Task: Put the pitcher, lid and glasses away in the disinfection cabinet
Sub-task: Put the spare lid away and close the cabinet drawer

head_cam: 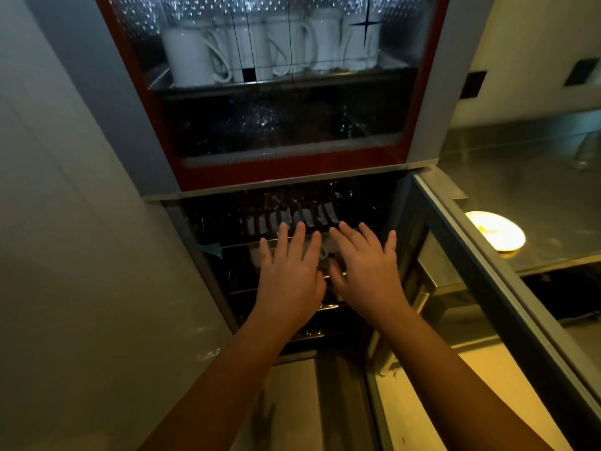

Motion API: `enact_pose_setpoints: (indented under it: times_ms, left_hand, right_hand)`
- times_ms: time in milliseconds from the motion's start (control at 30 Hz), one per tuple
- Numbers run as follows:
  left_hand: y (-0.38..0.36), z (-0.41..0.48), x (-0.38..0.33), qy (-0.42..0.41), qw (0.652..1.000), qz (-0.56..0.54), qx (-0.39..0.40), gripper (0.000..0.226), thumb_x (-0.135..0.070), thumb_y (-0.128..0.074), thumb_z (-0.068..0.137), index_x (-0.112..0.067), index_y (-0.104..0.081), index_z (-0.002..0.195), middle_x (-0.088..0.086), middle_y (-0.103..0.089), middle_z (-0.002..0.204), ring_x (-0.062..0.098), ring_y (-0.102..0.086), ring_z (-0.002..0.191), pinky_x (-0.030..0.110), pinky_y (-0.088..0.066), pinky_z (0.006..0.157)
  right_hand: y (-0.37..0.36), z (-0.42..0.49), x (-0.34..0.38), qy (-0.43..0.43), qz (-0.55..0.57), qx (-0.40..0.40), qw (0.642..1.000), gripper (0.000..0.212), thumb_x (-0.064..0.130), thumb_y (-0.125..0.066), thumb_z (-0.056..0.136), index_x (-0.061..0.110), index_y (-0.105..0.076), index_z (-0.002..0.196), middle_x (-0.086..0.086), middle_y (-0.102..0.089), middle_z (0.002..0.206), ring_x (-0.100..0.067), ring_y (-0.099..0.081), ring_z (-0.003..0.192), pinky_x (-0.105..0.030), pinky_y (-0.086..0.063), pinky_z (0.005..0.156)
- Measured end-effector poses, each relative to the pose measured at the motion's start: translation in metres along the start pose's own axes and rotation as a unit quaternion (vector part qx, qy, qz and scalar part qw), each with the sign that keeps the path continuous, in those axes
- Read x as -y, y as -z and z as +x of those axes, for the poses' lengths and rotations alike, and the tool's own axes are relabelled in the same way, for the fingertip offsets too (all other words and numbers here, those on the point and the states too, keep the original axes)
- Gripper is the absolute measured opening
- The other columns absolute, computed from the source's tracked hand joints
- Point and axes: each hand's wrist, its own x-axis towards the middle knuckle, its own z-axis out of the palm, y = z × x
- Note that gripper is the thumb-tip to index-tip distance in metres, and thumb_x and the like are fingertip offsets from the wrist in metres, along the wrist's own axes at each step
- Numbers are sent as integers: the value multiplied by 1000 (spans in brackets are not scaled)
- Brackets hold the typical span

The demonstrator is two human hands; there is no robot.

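Lower compartment of the disinfection cabinet, open. At left, a plain wall closes off that side. White mugs are seen behind the shut upper door. The left hand is held flat over the wire rack, fingers straight and released, nothing grasped. A pale item lies on the rack beneath the fingertips; whether it is glass or lid cannot be told. The right hand is likewise spread and empty. The placing step is judged complete for this item. Next, a reach to the right is called for, past the edge of the swung-out lower door, towards the steel counter, where a plate and, far right, a clear glass stand. Open room is left only on the near side.
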Motion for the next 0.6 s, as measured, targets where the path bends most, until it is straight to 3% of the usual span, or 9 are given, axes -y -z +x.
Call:
enact_pose_setpoints:
  times_ms: [200, 467, 600]
  left_hand:
    - [13, 25, -1, -21, 999, -35, -23, 61, -36, -32, 99, -22, -1, 149, 5, 4, 158, 23, 6, 144, 44, 4, 114]
    - [37, 68, 4, -62, 996, -46, -52, 61, -37, -34, 99, -22, -3, 149, 3, 2, 158, 23, 8, 144, 46, 4, 114]
    - [46, 92, -3, -106, 986, -107, -69, 56, -35, -35, 98, -24, -13, 148, 0, -6, 157, 18, 4, 144, 43, 6, 113]
  right_hand:
    - [15, 24, -1, -16, -13, 13, 1000, 57, 33, -45, 95, 24, -22, 147, 2, -19, 155, -23, -10, 143, -48, 0, 114]
    - [40, 61, -7, -57, -39, -1, 998, 56, 35, -42, 96, 26, -20, 147, 5, -18, 155, -18, -8, 143, -49, 1, 113]
    - [53, 78, -17, -78, -47, -3, 996, 56, 37, -42, 95, 29, -20, 146, 7, -18, 155, -16, -9, 143, -48, -2, 114]
